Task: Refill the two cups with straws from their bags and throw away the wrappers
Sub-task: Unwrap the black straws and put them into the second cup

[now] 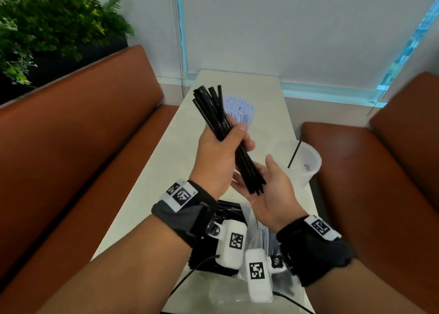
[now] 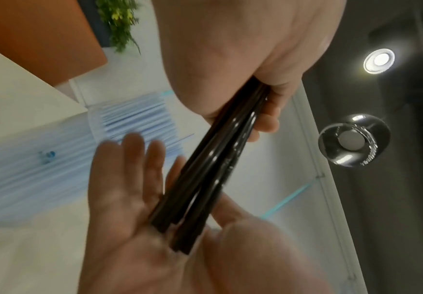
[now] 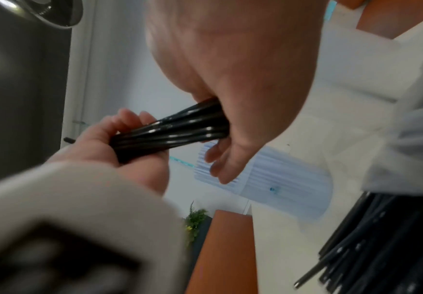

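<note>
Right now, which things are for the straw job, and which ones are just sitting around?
For the job:
- black straws, bunched in the left hand, ends resting on the open right hand
- cup full of white straws
- cup holding one black straw
- straw bags on the table

Just around:
- brown benches
- green plants

Left hand [image 1: 221,152] grips a bundle of black straws [image 1: 225,133] above the table [image 1: 147,195], lower ends resting on the flat palm of the right hand [image 1: 273,190]. A cup of blue-white straws [image 1: 240,110] stands toward the far edge. A translucent cup [image 1: 306,164] holding one black straw sits at the right edge.
</note>
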### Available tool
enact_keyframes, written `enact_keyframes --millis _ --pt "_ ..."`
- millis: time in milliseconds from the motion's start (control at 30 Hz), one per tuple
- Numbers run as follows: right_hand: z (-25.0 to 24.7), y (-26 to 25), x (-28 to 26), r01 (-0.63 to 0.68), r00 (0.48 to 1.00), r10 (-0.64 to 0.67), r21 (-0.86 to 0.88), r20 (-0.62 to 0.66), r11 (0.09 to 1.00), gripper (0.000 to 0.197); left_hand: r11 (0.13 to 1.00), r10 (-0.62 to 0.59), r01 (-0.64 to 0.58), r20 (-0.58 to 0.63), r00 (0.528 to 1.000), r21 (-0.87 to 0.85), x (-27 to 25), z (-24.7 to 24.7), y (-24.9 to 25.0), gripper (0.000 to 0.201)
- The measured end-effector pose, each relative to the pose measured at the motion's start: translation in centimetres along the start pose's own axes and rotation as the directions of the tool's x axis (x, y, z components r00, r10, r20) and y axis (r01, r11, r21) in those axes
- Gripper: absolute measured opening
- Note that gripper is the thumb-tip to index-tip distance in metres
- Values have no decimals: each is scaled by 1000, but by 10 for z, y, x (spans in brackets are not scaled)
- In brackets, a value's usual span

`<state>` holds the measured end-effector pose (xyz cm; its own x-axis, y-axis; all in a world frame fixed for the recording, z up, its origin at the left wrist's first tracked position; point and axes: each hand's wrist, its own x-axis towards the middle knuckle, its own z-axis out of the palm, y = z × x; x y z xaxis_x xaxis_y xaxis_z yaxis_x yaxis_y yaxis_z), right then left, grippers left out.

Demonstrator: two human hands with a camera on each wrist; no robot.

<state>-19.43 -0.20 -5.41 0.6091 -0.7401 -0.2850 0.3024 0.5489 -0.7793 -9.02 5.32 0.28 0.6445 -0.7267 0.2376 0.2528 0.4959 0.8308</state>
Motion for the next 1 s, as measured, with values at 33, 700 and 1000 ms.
enact_keyframes --millis 33,700,1000 --pt "-4 -1 0 108 994 -107 -104 8 989 50 1000 -3 2 -15 1000 -19 2 -2 0 17" --pt "-78 -47 29 62 936 -324 -972 135 -225 83 984 97 -78 -119 988 160 24 -30 2 9" --pt "-96 -40 48 -22 951 -294 -924 99 -382 26 955 256 -217 -195 947 203 42 -34 9 10"
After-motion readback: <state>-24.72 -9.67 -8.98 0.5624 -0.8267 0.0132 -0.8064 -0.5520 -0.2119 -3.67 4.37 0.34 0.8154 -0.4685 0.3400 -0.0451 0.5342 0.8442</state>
